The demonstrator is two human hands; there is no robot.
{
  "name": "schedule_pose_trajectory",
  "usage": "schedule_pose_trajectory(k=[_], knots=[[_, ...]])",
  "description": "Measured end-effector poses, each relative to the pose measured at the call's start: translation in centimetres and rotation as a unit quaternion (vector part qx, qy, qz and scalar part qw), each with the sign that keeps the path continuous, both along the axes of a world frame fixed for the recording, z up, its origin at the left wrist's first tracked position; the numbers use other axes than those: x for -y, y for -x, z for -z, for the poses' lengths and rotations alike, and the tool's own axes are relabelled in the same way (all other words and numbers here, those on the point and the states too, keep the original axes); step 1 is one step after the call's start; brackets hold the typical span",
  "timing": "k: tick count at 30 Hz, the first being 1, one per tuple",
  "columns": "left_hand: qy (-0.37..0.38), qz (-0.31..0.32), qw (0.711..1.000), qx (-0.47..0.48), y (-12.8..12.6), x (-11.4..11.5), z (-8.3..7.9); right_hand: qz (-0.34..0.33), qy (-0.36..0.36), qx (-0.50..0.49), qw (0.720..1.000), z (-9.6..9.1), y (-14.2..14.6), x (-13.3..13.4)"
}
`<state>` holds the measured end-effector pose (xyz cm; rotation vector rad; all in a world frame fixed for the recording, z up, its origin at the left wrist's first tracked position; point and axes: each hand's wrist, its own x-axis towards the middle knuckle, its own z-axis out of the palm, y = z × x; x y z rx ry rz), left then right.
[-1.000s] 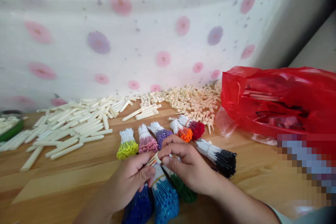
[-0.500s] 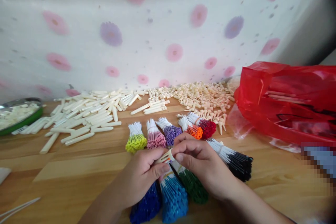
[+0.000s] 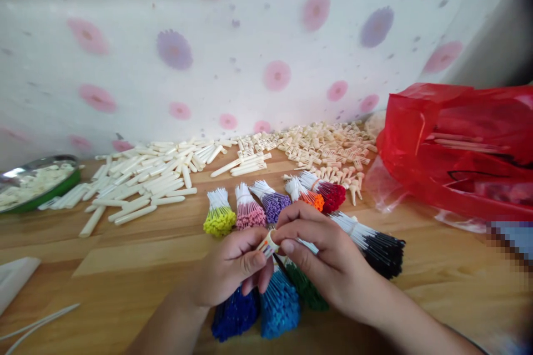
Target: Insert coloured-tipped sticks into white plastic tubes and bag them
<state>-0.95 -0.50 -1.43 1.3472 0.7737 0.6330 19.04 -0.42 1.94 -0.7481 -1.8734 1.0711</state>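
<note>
My left hand point(image 3: 239, 266) is closed around a short cream pen barrel point(image 3: 266, 245) with slots in its side and coloured bits showing through them. My right hand point(image 3: 312, 249) pinches at the barrel's open end. A thin white pen refill point(image 3: 307, 245) sticks out from between its fingers; the fingertips hide its other end. Under and around both hands lie bundles of refills: dark blue point(image 3: 235, 313), light blue point(image 3: 280, 305) and green point(image 3: 306, 287). Behind them stand yellow point(image 3: 219, 216), pink point(image 3: 250, 211), purple point(image 3: 272, 205), orange point(image 3: 307, 197) and red point(image 3: 328, 194) bundles, with black point(image 3: 378, 249) at the right.
Long cream pen tubes point(image 3: 141, 177) are heaped at the back left beside a green-rimmed bowl point(image 3: 70, 188) of small pale parts. Slotted cream pieces point(image 3: 328, 147) pile up along the patterned curtain point(image 3: 233, 50). A red plastic bag point(image 3: 441, 177) sits at the right, white cords point(image 3: 41, 321) at lower left.
The barrel has turned slightly in my left hand, its open end tipping up. A white refill now shows beyond my right fingers. The view has shifted a little.
</note>
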Motion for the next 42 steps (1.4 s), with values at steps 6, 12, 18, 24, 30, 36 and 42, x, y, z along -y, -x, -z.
schedule_pose_trajectory(k=[6,12,18,24,30,36,42], knots=[[-0.054,-0.028,0.998,0.015,-0.1,-0.3,0.0,-0.005,-0.041,0.015,0.999,-0.3,-0.4,0.2],[-0.136,-0.083,0.987,0.004,0.8,-0.6,0.2,0.159,-0.089,0.014,0.983,-0.5,-5.2,-4.0],[-0.195,-0.114,0.968,-0.109,1.2,-0.8,0.5,0.206,-0.076,0.375,0.901,2.2,-9.7,-8.9],[-0.239,-0.137,0.946,-0.169,0.7,-1.2,0.5,0.256,-0.069,0.48,0.836,4.0,-9.4,-9.6],[-0.241,-0.157,0.942,-0.175,0.3,-1.3,0.6,0.258,-0.043,0.548,0.795,4.0,-8.7,-10.2],[-0.261,-0.155,0.936,-0.179,0.2,-1.2,0.7,0.23,0.006,0.595,0.77,3.4,-9.1,-11.3],[-0.374,-0.129,0.887,-0.236,-0.7,-1.3,0.1,0.221,0.037,0.613,0.758,3.3,-8.8,-11.6]])
